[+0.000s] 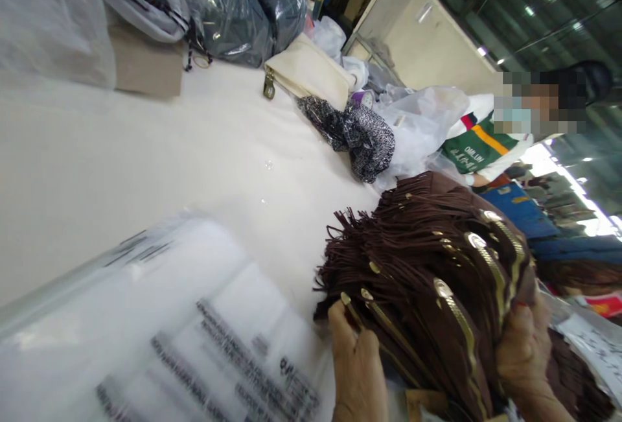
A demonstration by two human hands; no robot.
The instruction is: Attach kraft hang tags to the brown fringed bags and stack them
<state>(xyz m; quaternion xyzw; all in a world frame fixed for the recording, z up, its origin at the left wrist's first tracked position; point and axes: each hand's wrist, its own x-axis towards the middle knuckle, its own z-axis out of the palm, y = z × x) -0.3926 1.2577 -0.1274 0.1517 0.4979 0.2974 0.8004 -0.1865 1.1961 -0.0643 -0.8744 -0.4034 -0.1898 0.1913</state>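
A thick stack of dark brown fringed pieces with gold zippers (427, 279) lies at the lower right of the head view. My left hand (357, 357) grips the stack's near left edge beside the fringe, its thumb by a zipper end. At the stack's right side, my right hand (525, 344) is wrapped round the edge. Printed clear plastic bags (233, 338) lie to the left of my left hand, somewhat blurred. The fingertips under the stack are hidden.
Beyond the stack are a black-and-white patterned bundle (369, 143), crumpled clear plastic (422, 124) and a cream cloth (311, 72) on the white table (146, 163). Wrapped grey bags (233, 7) stand at the back. A person in a green apron (476, 150) is at the far right.
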